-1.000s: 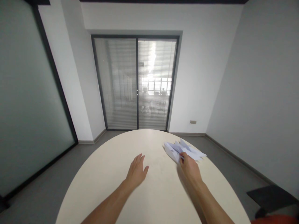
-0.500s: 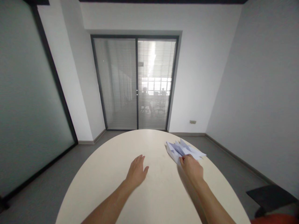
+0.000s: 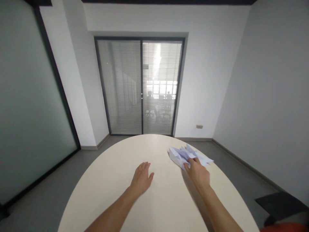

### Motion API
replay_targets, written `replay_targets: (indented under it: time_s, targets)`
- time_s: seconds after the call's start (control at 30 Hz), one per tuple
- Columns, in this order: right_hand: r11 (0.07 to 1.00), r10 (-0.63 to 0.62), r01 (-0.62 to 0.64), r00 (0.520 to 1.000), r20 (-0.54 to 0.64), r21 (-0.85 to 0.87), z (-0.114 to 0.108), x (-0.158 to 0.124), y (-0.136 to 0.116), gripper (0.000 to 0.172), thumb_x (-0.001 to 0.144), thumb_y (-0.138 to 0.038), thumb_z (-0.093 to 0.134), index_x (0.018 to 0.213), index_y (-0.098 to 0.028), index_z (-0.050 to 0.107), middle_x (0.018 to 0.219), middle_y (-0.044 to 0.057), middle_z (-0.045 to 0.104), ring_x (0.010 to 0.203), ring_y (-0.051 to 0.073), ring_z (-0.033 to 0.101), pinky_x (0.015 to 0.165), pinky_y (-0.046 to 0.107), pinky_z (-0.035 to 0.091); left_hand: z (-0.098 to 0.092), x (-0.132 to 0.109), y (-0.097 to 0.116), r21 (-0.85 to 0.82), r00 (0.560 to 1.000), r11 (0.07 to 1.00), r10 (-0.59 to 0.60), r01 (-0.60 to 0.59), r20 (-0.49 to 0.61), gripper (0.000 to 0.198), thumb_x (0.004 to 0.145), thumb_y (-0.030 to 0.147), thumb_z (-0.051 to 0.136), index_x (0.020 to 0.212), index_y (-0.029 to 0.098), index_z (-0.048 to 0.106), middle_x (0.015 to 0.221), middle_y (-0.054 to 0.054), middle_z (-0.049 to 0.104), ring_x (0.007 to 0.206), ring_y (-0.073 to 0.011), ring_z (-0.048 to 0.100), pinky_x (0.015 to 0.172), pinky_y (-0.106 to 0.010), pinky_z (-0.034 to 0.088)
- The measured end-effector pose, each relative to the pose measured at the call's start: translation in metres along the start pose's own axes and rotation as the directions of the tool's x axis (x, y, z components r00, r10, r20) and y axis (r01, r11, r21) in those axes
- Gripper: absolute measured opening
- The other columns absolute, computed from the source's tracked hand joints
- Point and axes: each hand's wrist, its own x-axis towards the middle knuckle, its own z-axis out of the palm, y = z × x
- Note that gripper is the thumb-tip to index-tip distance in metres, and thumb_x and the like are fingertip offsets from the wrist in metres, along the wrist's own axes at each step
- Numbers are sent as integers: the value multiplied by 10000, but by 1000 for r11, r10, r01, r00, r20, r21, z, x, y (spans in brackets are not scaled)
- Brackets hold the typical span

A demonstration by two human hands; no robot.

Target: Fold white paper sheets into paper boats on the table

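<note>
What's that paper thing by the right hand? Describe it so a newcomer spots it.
Find the round cream table before the glass doors. On its far right side, the right hand touches folded white paper. Its spiky, pointed folds stand out from the smooth tabletop.

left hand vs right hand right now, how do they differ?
Pose: the left hand lies flat, palm down, fingers straight; the right hand has fingers curled.
Contact: the left hand touches only the bare table; the right hand is on the near edge of the folded white paper, pinch unconfirmed.
Place: the left hand sits mid-table, the right hand farther out, to the right.
Shared: both bare, arms reaching forward.
</note>
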Motion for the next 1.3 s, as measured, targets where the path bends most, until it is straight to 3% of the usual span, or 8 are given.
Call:
replay_targets:
  time_s: [0.13, 0.23, 0.37, 0.43, 0.53, 0.63, 0.73, 1.3]
  targets:
    - [999, -35, 36, 999, -38, 25, 2, 0, -3, 375, 961, -390, 386, 1229, -222, 585, 1259, 126, 575, 823, 248, 696, 630, 335, 510, 1, 0, 0, 8, 1000, 1000, -1, 1, 6, 525, 945, 369, 419, 1385, 87, 472, 1445, -163, 476, 1356, -282, 408, 1157, -428, 280]
    - [980, -162, 173, 981, -105, 98, 8, 0, -5, 364, 964, -352, 396, 1259, -217, 561, 1258, 117, 580, 913, 243, 677, 716, 333, 527, 4, 1, 1, 9, 1000, 1000, -3, 3, 4, 516, 941, 385, 421, 1380, 123, 485, 1447, -136, 482, 1357, -280, 409, 1156, -432, 277]
    - [832, -465, 489, 872, -151, 263, 18, -5, -13, 352, 966, -336, 418, 1248, -199, 576, 1243, 108, 606, 1136, 238, 584, 974, 344, 466, 4, 1, 7, 2, 1000, 1000, 12, -12, 25, 564, 915, 451, 452, 1395, 156, 482, 1478, -126, 447, 1392, -311, 352, 1164, -482, 240]
    - [771, -523, 536, 841, -140, 343, 22, -11, -20, 380, 961, -355, 433, 1276, -191, 568, 1254, 113, 611, 1164, 235, 566, 1024, 358, 436, 0, 1, 13, 3, 998, 1000, 25, -25, 50, 601, 903, 477, 465, 1414, 161, 468, 1505, -126, 405, 1415, -324, 305, 1172, -501, 210]
    - [742, -560, 529, 827, -53, 412, 28, -20, -30, 479, 958, -422, 429, 1354, -168, 523, 1341, 134, 575, 1236, 248, 523, 1083, 385, 384, -10, -1, 20, -18, 991, 997, 76, -74, 106, 621, 909, 498, 453, 1442, 180, 438, 1541, -116, 343, 1442, -315, 244, 1178, -498, 193]
    - [740, -613, 521, 783, 109, 426, 34, -25, -32, 625, 946, -545, 405, 1442, -166, 439, 1507, 140, 416, 1405, 292, 342, 1164, 451, 251, -16, -1, 23, -45, 980, 991, 129, -124, 149, 615, 923, 521, 428, 1459, 220, 413, 1560, -100, 307, 1456, -306, 206, 1178, -502, 184]
    - [736, -644, 521, 737, 208, 433, 40, -22, -27, 656, 948, -583, 366, 1488, -210, 360, 1575, 114, 285, 1463, 301, 211, 1181, 499, 176, -17, -2, 23, -54, 977, 989, 147, -141, 155, 610, 915, 536, 445, 1459, 262, 409, 1567, -85, 293, 1457, -314, 197, 1174, -522, 176]
    - [715, -666, 529, 714, 216, 457, 44, -17, -22, 641, 947, -562, 384, 1487, -217, 368, 1576, 107, 273, 1465, 317, 198, 1183, 512, 169, -18, 0, 22, -72, 967, 990, 134, -121, 217, 641, 908, 551, 435, 1475, 256, 386, 1588, -78, 232, 1468, -315, 145, 1184, -518, 122]
